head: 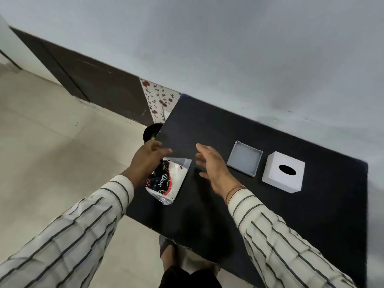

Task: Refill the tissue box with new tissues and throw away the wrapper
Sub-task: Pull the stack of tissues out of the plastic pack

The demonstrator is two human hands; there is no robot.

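A plastic-wrapped tissue pack (170, 179) with a black, red and white print lies near the left edge of the black table (291, 215). My left hand (148, 163) hovers over the pack's left side with fingers spread; I cannot tell whether it touches the pack. My right hand (212, 165) is open just right of the pack, palm facing it, not touching. Farther right the white tissue box is in two parts: the open tray (244, 158), with nothing inside, and the cover (283, 172) with its dark oval slot facing up.
A dark round bin (151, 132) stands on the tiled floor just past the table's left edge, partly hidden by the table. The wall runs along the table's far side. My foot (169, 252) shows below the table's near edge.
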